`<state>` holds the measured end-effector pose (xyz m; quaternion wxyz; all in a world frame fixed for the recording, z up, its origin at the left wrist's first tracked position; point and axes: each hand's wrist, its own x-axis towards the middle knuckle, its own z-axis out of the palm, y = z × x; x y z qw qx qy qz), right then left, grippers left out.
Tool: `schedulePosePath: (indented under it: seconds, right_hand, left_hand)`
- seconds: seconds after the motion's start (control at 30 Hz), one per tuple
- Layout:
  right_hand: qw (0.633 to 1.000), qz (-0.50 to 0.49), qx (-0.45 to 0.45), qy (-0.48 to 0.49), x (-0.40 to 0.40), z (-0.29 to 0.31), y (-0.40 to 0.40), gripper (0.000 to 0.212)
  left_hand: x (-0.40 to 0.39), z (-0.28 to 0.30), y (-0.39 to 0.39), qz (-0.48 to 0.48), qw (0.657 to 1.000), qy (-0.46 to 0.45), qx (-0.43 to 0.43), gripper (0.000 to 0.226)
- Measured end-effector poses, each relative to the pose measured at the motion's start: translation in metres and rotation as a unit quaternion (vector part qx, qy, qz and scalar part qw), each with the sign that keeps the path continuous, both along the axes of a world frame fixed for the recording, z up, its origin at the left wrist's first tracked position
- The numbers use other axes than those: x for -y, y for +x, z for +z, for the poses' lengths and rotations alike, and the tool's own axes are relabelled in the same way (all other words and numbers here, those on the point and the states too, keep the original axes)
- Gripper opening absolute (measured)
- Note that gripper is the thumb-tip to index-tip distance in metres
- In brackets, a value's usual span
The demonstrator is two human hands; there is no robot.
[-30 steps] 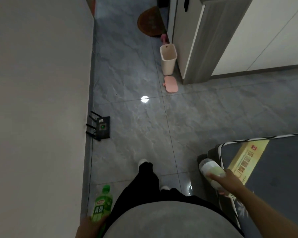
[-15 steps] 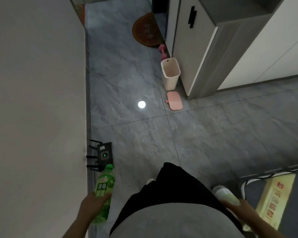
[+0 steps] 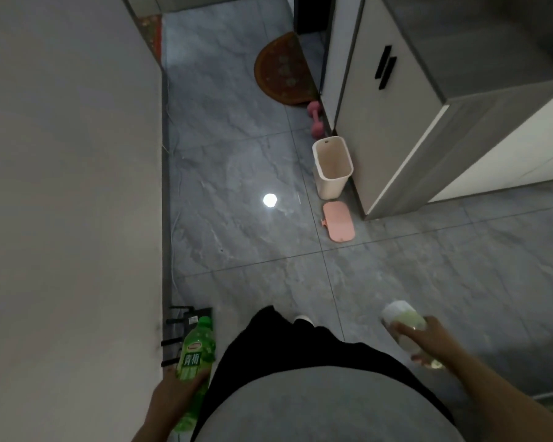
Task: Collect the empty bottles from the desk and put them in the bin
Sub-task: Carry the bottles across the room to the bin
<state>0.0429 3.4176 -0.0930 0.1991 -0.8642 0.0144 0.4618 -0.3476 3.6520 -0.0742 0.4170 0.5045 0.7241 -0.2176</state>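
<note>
Both bottles have swung forward since the earlier frame, and the bin now sits closer, the striped mat and yellow box gone from the lower right. Nearest, the left hand (image 3: 176, 397) is wrapped around a green bottle (image 3: 194, 362), cap pointing ahead; no liquid shows in it. The right hand (image 3: 431, 342) clasps a pale bottle (image 3: 403, 325) with a white cap, its contents unclear. A black router (image 3: 189, 317) stands by the wall. Farther on the grey floor (image 3: 237, 234) lies a pink lid (image 3: 338, 221), just before the open bin (image 3: 332, 167), whose visible inside looks bare. Beyond rest a pink dumbbell (image 3: 315, 119) and a brown mat (image 3: 281, 68).
</note>
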Motion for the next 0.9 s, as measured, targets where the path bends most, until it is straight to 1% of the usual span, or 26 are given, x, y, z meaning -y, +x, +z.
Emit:
schedulePosePath:
  seconds: [0.07, 0.17, 0.23, 0.27, 0.3, 0.33, 0.37, 0.4, 0.43, 0.57, 0.7, 0.83, 0.9]
  right_hand:
    - [1.0, -0.001, 0.0, 0.014, -0.04, 0.007, 0.018, 0.055]
    - [1.0, -0.007, -0.002, 0.02, -0.089, 0.007, 0.041, 0.06]
    - [1.0, -0.009, -0.006, 0.007, -0.116, 0.003, 0.049, 0.062]
    - [1.0, -0.006, -0.008, 0.001, -0.128, 0.001, 0.051, 0.063]
    - [1.0, -0.007, -0.011, -0.005, -0.138, -0.002, 0.052, 0.064]
    - [1.0, -0.014, -0.014, -0.013, -0.148, -0.004, 0.053, 0.065]
    - [0.999, -0.021, -0.017, -0.023, -0.157, -0.005, 0.053, 0.067]
    - [0.999, -0.025, -0.019, -0.036, -0.164, -0.006, 0.053, 0.068]
    - [0.998, -0.032, -0.023, -0.049, -0.171, -0.006, 0.051, 0.069]
    - [0.992, -0.078, -0.044, -0.083, -0.196, -0.006, 0.047, 0.065]
    - [0.988, -0.118, -0.047, -0.092, -0.219, -0.007, 0.052, 0.057]
    - [0.983, -0.155, -0.054, -0.077, -0.254, -0.018, 0.069, 0.054]
    - [0.98, -0.175, -0.059, -0.071, -0.277, -0.022, 0.088, 0.058]
  left_hand:
    - [-0.017, 0.004, 0.008, -0.003, 1.0, -0.013, 0.0, 0.068]
    - [-0.056, 0.007, 0.026, -0.023, 0.999, -0.04, -0.013, 0.061]
    - [-0.089, 0.008, 0.038, -0.027, 0.999, -0.026, -0.01, 0.043]
    - [-0.108, 0.008, 0.045, -0.021, 1.0, -0.019, -0.011, 0.037]
    - [-0.13, 0.008, 0.052, -0.015, 1.0, -0.018, -0.01, 0.04]
    - [-0.153, 0.008, 0.059, -0.019, 0.999, -0.023, -0.016, 0.055]
    - [-0.177, 0.008, 0.067, -0.03, 0.999, -0.021, -0.025, 0.075]
    - [-0.199, 0.009, 0.075, -0.044, 0.999, -0.018, -0.025, 0.085]
    - [-0.222, 0.01, 0.084, -0.063, 0.998, -0.013, -0.02, 0.088]
    - [-0.31, 0.005, 0.132, -0.135, 0.991, 0.0, -0.013, 0.085]
    - [-0.381, -0.001, 0.196, -0.205, 0.978, 0.024, 0.002, 0.064]
    - [-0.431, -0.012, 0.261, -0.251, 0.968, 0.022, 0.015, 0.06]
    - [-0.451, -0.017, 0.288, -0.263, 0.965, 0.015, 0.011, 0.06]
